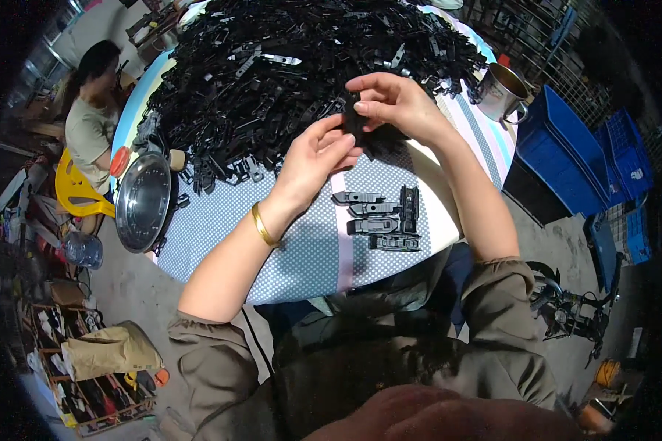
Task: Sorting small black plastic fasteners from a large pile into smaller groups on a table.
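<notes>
Closest to my lens, at 6 o'clock, a blurred reddish-brown shape (412,419) I can't identify sits in front of the wearer's dark clothing, with 2 rolled-up sleeves (217,356) spreading toward 7 and 5 o'clock. From my remote feed I see both bare hands meet near 12 o'clock over a dotted, striped cloth (287,272). Between them is a slim black part (354,117), tipped roughly upright: the right hand (401,110) pinches its upper end between thumb and index finger, while the left hand (309,165) has its thumb and index finger closed on its lower end. I cannot tell how firmly either presses. A gold bangle (263,224) circles the left wrist. Beyond the hands, from 10 to 1 o'clock, I have a broad heap of black parts (250,110); just 3 o'clock of centre, a small group of similar pieces (375,209) lies close together. A round metal dish (143,202) stands at 9 o'clock, a metal mug (502,92) at 2. A co-worker (88,128) sits at 10 o'clock on a yellow chair (73,184), and blue crates (566,154) stand between 2 and 3.
</notes>
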